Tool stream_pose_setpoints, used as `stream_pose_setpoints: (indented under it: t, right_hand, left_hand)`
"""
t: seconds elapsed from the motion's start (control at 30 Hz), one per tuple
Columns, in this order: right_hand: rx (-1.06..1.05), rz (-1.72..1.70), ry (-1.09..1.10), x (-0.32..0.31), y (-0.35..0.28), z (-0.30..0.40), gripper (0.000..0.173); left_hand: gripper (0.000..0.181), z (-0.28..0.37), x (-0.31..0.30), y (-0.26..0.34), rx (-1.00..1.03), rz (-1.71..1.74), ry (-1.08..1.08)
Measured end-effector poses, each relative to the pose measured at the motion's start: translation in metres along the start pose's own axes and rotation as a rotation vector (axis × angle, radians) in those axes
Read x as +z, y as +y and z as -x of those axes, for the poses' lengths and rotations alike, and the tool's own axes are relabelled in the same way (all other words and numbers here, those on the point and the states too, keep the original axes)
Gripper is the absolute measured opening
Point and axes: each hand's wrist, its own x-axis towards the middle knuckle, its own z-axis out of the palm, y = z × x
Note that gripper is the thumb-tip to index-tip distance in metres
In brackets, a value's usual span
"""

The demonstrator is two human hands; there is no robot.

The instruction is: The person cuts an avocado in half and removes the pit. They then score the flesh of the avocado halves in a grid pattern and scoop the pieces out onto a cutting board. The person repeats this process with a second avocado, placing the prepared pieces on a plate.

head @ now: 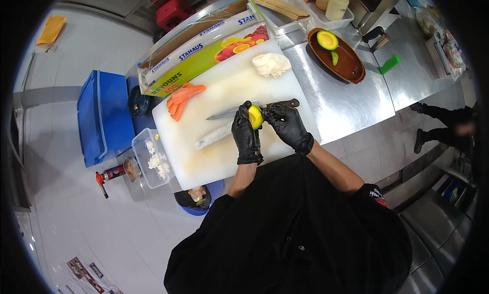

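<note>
Both of my hands wear black gloves and are above a white cutting board. My left hand holds a piece of avocado, its yellow-green flesh showing. My right hand is at the avocado's right side, fingers bent; whether it grips any part of it I cannot tell. A knife lies on the board just beyond my hands, its dark handle to the right. Nearer me a second, pale blade-like strip runs partly beneath my left hand. Orange fish slices and a whitish lump rest on the board.
A cling film box stands along the board's far edge. Right of it, a brown oval dish holds an avocado half and a green piece. At left are a clear tub and a blowtorch. Another person's legs show at far right.
</note>
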Motion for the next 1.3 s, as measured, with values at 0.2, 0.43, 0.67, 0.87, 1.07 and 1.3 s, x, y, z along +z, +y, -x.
stream_pose_setpoints:
  t: [0.2, 0.43, 0.67, 0.87, 1.07, 1.3]
  right_hand:
    - [-0.169, 0.376, -0.1, -0.016, -0.013, -0.004, 0.016]
    - [-0.136, 0.559, -0.39, -0.038, -0.006, -0.017, 0.023]
    - [-0.216, 0.577, -0.323, -0.043, -0.014, -0.011, 0.02]
    - [-0.26, 0.463, -0.247, -0.043, -0.012, -0.006, 0.027]
    - [-0.27, 0.529, -0.247, -0.036, -0.027, -0.001, 0.014]
    - [-0.056, 0.476, -0.214, -0.019, -0.031, 0.005, 0.023]
  left_hand:
    - [0.033, -0.005, 0.0, -0.008, -0.026, -0.062, -0.059]
    - [0.033, -0.007, -0.003, -0.015, -0.197, -0.008, -0.138]
    - [0.032, -0.004, 0.004, -0.018, -0.214, 0.034, -0.145]
    - [0.031, -0.001, 0.006, -0.004, -0.212, -0.056, -0.175]
    - [0.032, 0.002, -0.001, 0.002, -0.138, -0.141, -0.236]
    - [0.032, 0.004, -0.021, -0.003, 0.419, -0.445, -0.346]
